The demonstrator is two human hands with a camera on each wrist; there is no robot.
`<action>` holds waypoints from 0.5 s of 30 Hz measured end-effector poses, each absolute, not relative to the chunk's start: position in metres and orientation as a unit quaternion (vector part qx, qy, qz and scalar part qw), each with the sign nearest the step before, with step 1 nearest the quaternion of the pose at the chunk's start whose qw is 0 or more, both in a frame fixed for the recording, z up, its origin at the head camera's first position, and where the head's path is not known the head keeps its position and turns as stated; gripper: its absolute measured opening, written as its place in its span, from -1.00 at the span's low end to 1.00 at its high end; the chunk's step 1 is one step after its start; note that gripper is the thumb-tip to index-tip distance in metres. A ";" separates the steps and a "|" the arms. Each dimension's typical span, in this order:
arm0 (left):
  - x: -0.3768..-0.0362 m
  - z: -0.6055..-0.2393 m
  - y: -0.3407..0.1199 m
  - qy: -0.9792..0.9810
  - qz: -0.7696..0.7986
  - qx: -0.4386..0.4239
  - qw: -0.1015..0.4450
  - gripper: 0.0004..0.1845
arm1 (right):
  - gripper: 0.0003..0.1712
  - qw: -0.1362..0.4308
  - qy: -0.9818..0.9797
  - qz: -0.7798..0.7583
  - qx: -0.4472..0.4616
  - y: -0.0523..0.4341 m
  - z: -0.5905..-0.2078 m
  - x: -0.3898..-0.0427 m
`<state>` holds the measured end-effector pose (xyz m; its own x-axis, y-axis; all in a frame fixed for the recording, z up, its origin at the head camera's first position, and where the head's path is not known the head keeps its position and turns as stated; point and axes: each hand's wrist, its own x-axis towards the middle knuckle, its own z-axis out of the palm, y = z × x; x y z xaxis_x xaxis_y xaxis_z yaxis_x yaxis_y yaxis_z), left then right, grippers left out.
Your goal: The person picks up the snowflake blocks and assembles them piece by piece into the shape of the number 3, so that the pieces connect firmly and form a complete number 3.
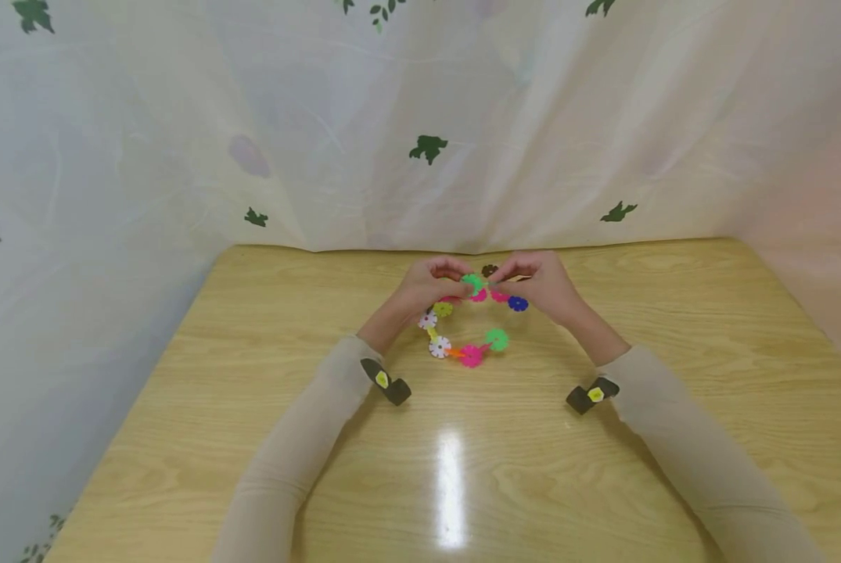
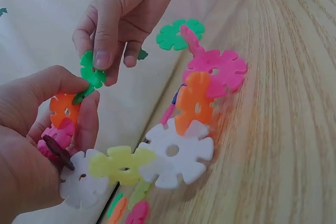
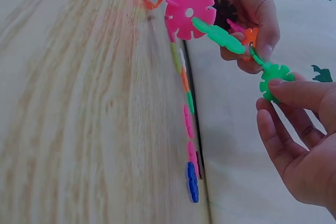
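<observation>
Pale curtain with dark green leaf prints hangs behind a light wood table, glare spot near the front edge. Both hands work at the far middle of the table, above a chain of plastic snowflake discs that curves into a loop, its lower part at the tabletop. Left hand grips one end of the chain, fingers curled round an orange disc and a pink one just under it; a dark brown disc sits against its palm. Right hand pinches a green disc between thumb and forefinger, right at the left hand's thumb tip and touching the orange disc's edge; whether it is slotted in or only butted against it, can't tell from the wrist views. From the left hand the chain runs white, yellow, white, orange, pink, green. Blue disc sits just below the right hand; in the right wrist view it looks like it hangs at the chain's low end. Beige sleeves on both forearms, a dark wrist mount on each.
</observation>
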<state>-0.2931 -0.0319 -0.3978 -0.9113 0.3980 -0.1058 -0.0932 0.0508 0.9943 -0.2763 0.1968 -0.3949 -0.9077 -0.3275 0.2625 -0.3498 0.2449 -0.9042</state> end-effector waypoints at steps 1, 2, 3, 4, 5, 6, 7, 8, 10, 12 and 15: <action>-0.293 -0.398 -0.032 0.703 0.680 0.109 0.179 -0.73 | -0.90 0.011 -0.788 0.577 0.215 0.197 -0.395 -0.276; -0.292 -0.398 -0.032 0.704 0.679 0.109 0.178 -0.73 | -0.91 0.012 -0.785 0.580 0.215 0.197 -0.395 -0.276; -0.292 -0.398 -0.032 0.703 0.680 0.110 0.177 -0.73 | -0.92 0.013 -0.785 0.581 0.216 0.197 -0.396 -0.276; -0.292 -0.397 -0.032 0.703 0.680 0.110 0.177 -0.74 | -0.92 0.013 -0.784 0.582 0.216 0.197 -0.395 -0.276; -0.291 -0.397 -0.032 0.702 0.681 0.109 0.177 -0.74 | -0.92 0.013 -0.782 0.584 0.216 0.197 -0.395 -0.275; -0.291 -0.397 -0.032 0.700 0.683 0.109 0.178 -0.74 | -0.92 0.012 -0.780 0.587 0.216 0.197 -0.395 -0.275; -0.291 -0.397 -0.032 0.699 0.684 0.108 0.179 -0.75 | -0.92 0.012 -0.779 0.589 0.216 0.197 -0.395 -0.275; -0.291 -0.397 -0.032 0.697 0.686 0.107 0.180 -0.75 | -0.92 0.012 -0.778 0.590 0.216 0.197 -0.395 -0.274; -0.290 -0.397 -0.032 0.694 0.689 0.107 0.181 -0.76 | -0.92 0.012 -0.776 0.593 0.216 0.197 -0.394 -0.274; -0.290 -0.396 -0.031 0.691 0.691 0.109 0.181 -0.76 | -0.91 0.013 -0.774 0.595 0.218 0.196 -0.394 -0.273; -0.290 -0.396 -0.031 0.690 0.692 0.111 0.179 -0.76 | -0.91 0.015 -0.772 0.596 0.222 0.196 -0.393 -0.272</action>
<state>-0.2901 -0.0313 -0.3957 -0.9114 0.4008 -0.0934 -0.0946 0.0170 0.9954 -0.2725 0.1956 -0.3925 -0.9012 -0.3238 0.2880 -0.3606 0.1917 -0.9128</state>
